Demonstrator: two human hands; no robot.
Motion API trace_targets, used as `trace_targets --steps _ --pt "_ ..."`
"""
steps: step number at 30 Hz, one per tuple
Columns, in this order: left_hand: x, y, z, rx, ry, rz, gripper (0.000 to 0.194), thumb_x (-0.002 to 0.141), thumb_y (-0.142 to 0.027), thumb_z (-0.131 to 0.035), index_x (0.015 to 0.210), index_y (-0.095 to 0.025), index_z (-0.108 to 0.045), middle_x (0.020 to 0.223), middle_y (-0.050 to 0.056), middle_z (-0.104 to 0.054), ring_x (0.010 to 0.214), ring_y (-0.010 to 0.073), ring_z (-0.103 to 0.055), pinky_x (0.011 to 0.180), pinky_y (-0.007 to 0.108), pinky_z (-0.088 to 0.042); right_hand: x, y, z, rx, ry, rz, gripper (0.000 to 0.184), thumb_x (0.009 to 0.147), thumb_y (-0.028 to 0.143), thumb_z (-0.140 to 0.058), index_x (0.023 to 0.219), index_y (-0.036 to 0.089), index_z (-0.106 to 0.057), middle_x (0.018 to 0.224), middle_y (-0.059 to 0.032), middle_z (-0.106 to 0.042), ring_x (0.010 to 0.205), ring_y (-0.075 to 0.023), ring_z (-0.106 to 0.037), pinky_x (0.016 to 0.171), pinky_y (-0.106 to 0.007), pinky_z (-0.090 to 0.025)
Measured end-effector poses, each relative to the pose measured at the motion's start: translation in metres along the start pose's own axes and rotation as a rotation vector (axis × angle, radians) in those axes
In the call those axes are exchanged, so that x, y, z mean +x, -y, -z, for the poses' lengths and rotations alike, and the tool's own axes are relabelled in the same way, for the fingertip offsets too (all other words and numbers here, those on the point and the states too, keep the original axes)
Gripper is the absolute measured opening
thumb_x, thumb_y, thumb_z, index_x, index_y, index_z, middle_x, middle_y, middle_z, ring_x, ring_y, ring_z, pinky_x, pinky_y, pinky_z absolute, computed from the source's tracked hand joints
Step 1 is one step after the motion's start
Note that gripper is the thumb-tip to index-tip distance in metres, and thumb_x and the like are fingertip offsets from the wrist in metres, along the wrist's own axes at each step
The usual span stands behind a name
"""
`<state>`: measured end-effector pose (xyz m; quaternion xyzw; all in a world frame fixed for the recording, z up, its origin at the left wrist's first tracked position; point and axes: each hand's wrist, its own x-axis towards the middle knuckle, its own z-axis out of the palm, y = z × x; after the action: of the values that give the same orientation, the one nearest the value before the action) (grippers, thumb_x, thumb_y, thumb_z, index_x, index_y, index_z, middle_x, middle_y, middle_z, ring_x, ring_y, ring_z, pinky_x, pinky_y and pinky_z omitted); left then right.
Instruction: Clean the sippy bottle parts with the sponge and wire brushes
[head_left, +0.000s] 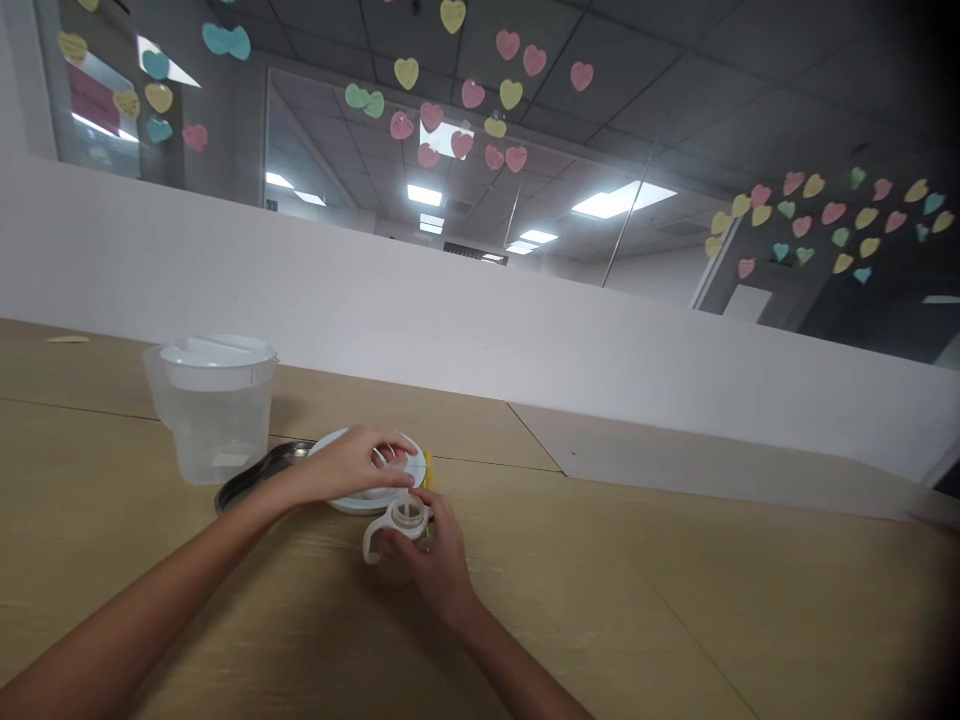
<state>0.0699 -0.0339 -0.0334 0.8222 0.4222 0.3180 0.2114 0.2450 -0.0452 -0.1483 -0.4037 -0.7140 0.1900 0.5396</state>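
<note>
My right hand (442,565) is wrapped around a small clear bottle with a white collar and a curved white side handle (370,543). Its round mouth (409,512) faces up, uncovered, while most of its body is hidden by the hand. My left hand (360,465) hovers just beyond the bottle, over a white dish (360,506). Its fingers are curved and apart, with no object visible between them. What lies in the dish is mostly covered by that hand.
A curved metal tray (240,488) lies left of the dish, partly under my left forearm. Behind it stands a lidded translucent pitcher (221,410). Something yellow (428,468) shows at the dish's right edge. A white wall (450,320) borders the wooden table (637,600).
</note>
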Motion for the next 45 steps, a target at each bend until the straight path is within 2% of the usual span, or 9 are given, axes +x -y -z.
trace_targets --steps 5,9,14,19,26,31,36,42,45 --pt "0.003 0.009 0.031 -0.12 -0.256 0.091 0.053 0.065 -0.051 -0.068 0.106 -0.017 -0.066 0.085 0.004 -0.066 0.077 0.0174 -0.058 0.069 0.029 -0.049 0.0 0.004 0.002 0.002 0.002 -0.011 0.039 0.069 0.029 -0.071 0.104 0.02 -0.059 0.099 -0.0041 -0.064 0.092 -0.0206 -0.059 0.083 -0.032 -0.046" --pt "0.007 0.031 0.038 0.025 -0.322 0.09 0.045 0.066 -0.048 -0.068 0.1 -0.018 -0.067 0.096 0.005 -0.065 0.08 0.0177 -0.059 0.074 0.031 -0.05 -0.001 0.005 0.002 0.004 -0.001 -0.018 0.039 0.069 0.03 -0.071 0.105 0.021 -0.06 0.099 -0.0044 -0.063 0.093 -0.0212 -0.059 0.083 -0.033 -0.047" --pt "0.016 0.064 0.023 0.338 -0.207 0.036 0.03 0.073 -0.03 -0.066 0.1 -0.017 -0.064 0.103 0.007 -0.062 0.088 0.0191 -0.061 0.08 0.03 -0.048 -0.001 0.002 0.002 0.005 0.011 -0.036 0.04 0.069 0.031 -0.071 0.105 0.02 -0.059 0.101 -0.0054 -0.063 0.094 -0.0219 -0.059 0.084 -0.034 -0.047" --pt "0.016 0.072 0.009 0.562 -0.106 0.105 0.027 0.073 -0.017 -0.064 0.1 -0.018 -0.062 0.105 0.007 -0.06 0.092 0.0221 -0.06 0.08 0.031 -0.045 0.0 0.002 0.002 0.003 0.02 -0.049 0.041 0.069 0.031 -0.071 0.106 0.019 -0.059 0.103 -0.0062 -0.063 0.096 -0.0226 -0.058 0.085 -0.035 -0.046" --pt "0.011 0.066 0.008 0.632 -0.023 0.19 0.027 0.075 -0.026 -0.065 0.1 -0.016 -0.063 0.107 0.011 -0.063 0.094 0.0276 -0.061 0.079 0.036 -0.044 0.0 0.003 0.003 0.003 0.005 -0.016 0.039 0.068 0.029 -0.071 0.104 0.021 -0.06 0.1 -0.0049 -0.064 0.093 -0.0214 -0.06 0.083 -0.034 -0.047" --pt "0.009 0.045 0.006 0.608 0.001 0.118 0.028 0.086 -0.033 -0.051 0.107 -0.017 -0.062 0.118 0.011 -0.061 0.105 0.0252 -0.057 0.09 0.035 -0.04 0.001 0.004 0.002 0.005 0.008 -0.028 0.038 0.067 0.027 -0.072 0.103 0.021 -0.06 0.099 -0.0043 -0.064 0.091 -0.0209 -0.06 0.082 -0.033 -0.048" --pt "0.004 0.026 0.006 0.524 0.042 0.074 0.029 0.087 -0.028 -0.047 0.11 -0.019 -0.063 0.116 0.009 -0.064 0.106 0.0242 -0.058 0.09 0.035 -0.041 0.001 0.005 0.002 -0.006 0.005 -0.022 0.037 0.066 0.026 -0.072 0.101 0.021 -0.06 0.097 -0.004 -0.065 0.089 -0.0209 -0.06 0.08 -0.033 -0.048" --pt "0.002 0.031 0.008 0.528 0.116 0.186 0.033 0.081 -0.009 -0.041 0.094 -0.019 -0.07 0.103 0.01 -0.07 0.095 0.0255 -0.063 0.079 0.034 -0.044 0.001 0.004 0.002 -0.007 0.013 -0.025 0.038 0.067 0.027 -0.072 0.103 0.02 -0.06 0.099 -0.0047 -0.064 0.091 -0.0213 -0.06 0.081 -0.033 -0.048" --pt "0.002 0.026 0.006 0.469 0.136 0.13 0.031 0.084 -0.013 -0.041 0.095 -0.019 -0.07 0.104 0.008 -0.07 0.097 0.023 -0.062 0.081 0.031 -0.044 0.001 0.003 0.002 0.001 0.013 -0.023 0.038 0.067 0.026 -0.071 0.103 0.02 -0.06 0.1 -0.0053 -0.064 0.092 -0.0214 -0.06 0.081 -0.033 -0.048"
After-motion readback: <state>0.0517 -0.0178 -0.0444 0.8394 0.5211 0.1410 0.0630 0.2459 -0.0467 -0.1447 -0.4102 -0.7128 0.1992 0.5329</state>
